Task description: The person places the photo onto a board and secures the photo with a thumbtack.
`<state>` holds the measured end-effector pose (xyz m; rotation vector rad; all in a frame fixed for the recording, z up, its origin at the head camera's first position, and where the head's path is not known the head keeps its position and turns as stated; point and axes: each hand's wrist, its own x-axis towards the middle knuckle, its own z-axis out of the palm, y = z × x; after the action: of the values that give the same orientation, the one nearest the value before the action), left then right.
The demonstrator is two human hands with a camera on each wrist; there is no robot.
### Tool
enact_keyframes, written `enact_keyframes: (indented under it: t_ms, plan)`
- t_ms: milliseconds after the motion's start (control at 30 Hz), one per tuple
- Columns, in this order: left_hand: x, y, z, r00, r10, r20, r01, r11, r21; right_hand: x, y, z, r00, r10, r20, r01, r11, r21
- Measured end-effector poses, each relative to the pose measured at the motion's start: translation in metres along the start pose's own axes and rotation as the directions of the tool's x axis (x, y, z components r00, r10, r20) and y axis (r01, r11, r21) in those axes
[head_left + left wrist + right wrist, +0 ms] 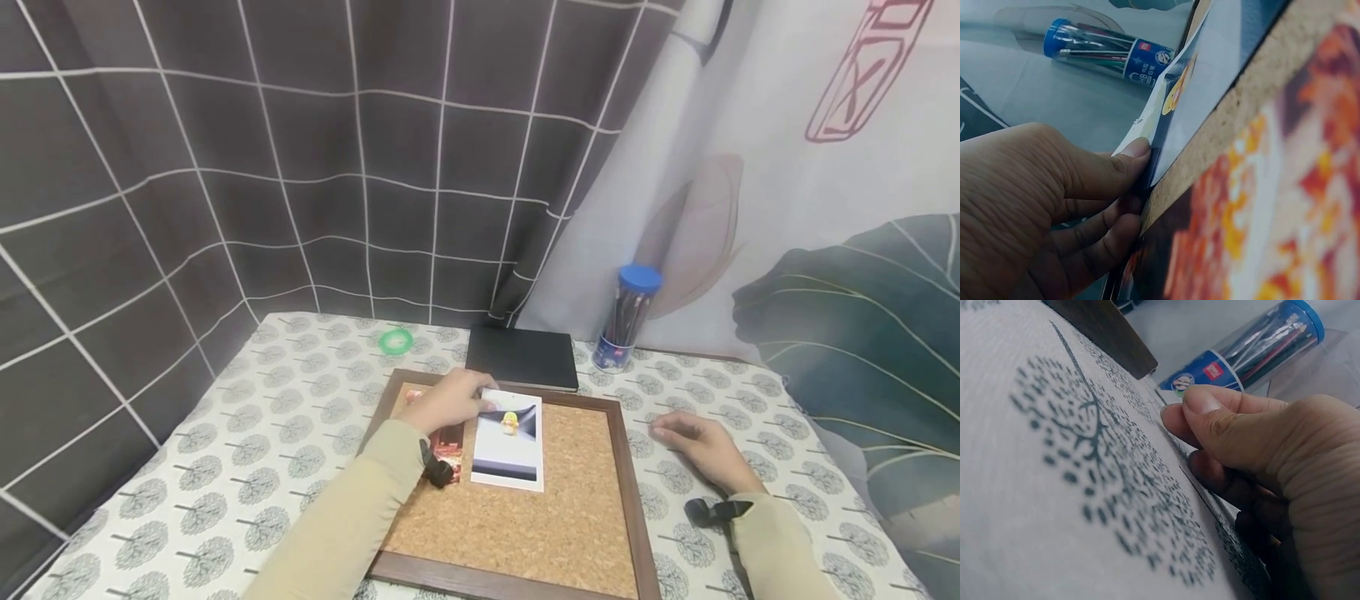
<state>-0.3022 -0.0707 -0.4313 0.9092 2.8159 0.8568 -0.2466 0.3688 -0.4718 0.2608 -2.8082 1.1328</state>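
Note:
My left hand pinches the top left corner of a white-bordered photo card between thumb and fingers. The card shows a small yellow figure and lies over a framed corkboard; its top edge bends up in the left wrist view. A small silvery speck shows near that edge. Under my left wrist a red and orange picture lies on the cork, partly hidden. To the board's right, my right hand is low over the tablecloth, thumb and forefinger pinching a small pale piece, mostly hidden.
Behind the board lies a black notebook. A clear pencil tub with a blue lid stands at the back right, and a green tape ring lies at the back left. The tablecloth has a tree print; curtains hang behind.

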Motion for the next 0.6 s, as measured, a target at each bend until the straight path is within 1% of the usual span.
enact_keyframes:
  t_ms: [133,300,400,467,600]
  plan:
    - [0.001,0.001,0.001,1.000,0.005,-0.015,-0.004,0.999,0.034,0.000,-0.001,0.000,1.000,0.009,0.001,-0.009,1.000,0.013]
    - [0.002,0.001,0.002,0.999,0.020,-0.035,-0.019,0.999,0.047,-0.001,-0.010,-0.002,1.000,-0.017,-0.008,0.017,1.000,-0.010]
    - [0.000,0.000,0.002,0.999,0.018,-0.027,-0.017,0.999,0.048,0.000,-0.022,0.001,0.999,-0.038,-0.001,0.038,0.999,-0.009]
    - [-0.001,-0.001,0.002,1.000,0.017,-0.020,-0.016,0.999,0.042,0.003,-0.031,0.003,0.997,-0.074,0.011,0.074,0.997,-0.016]
    - [-0.001,0.000,0.002,0.999,0.032,-0.021,-0.032,0.999,0.019,0.013,-0.055,0.008,0.986,-0.146,0.074,0.149,0.988,-0.032]
